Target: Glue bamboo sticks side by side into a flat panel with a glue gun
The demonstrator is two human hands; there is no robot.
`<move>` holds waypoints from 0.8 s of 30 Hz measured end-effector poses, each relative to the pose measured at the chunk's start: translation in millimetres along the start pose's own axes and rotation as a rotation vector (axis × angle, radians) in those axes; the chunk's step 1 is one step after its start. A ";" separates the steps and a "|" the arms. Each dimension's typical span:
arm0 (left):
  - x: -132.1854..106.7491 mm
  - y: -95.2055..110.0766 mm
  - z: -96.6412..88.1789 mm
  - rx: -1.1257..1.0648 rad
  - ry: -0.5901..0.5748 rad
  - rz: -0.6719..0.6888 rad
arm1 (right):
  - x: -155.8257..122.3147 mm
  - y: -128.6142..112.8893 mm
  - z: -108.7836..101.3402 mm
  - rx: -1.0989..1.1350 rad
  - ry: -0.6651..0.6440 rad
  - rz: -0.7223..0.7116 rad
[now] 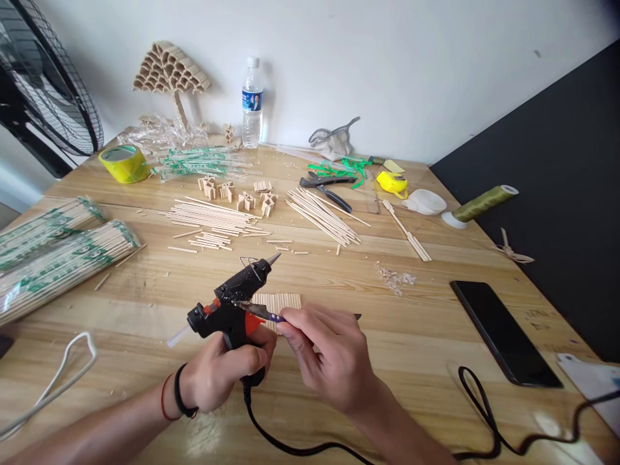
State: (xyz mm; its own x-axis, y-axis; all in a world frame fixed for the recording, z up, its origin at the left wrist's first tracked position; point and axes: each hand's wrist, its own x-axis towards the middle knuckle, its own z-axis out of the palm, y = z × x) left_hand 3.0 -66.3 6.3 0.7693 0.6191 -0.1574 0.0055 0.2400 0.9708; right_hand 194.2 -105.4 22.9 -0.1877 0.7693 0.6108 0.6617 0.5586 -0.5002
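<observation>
Holding the glue gun (pixel 232 303) by its handle in my left hand (pixel 220 374), grip clamped, nozzle aimed up and away to the right. My right hand (pixel 334 358) pinches a thin pointed tool (pixel 259 312), its long axis running leftward against the gun's body. Behind both, a small stick panel (pixel 281 301) lies flat on the worktop (pixel 411 336).

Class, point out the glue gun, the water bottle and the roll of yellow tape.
glue gun (pixel 242 287), head view, on its black barrel.
water bottle (pixel 252 103), head view, on its label.
roll of yellow tape (pixel 124 165), head view, on its outer side.
</observation>
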 end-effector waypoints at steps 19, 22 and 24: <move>-2.7 2.7 1.5 0.018 -0.009 -0.013 | 0.5 -1.5 0.7 -0.028 0.011 -0.020; -3.3 2.9 1.6 -0.008 -0.044 -0.002 | -0.1 -2.1 2.9 -0.036 0.042 -0.019; -3.4 3.7 1.3 -0.019 -0.064 -0.009 | -0.4 -3.1 3.3 -0.044 0.049 -0.007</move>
State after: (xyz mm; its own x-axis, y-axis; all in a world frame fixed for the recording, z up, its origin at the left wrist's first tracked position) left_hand 1.2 -68.4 10.6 0.8087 0.5677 -0.1541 0.0013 0.2602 0.9655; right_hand 189.9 -106.4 22.1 -0.1572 0.7486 0.6441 0.6919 0.5489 -0.4691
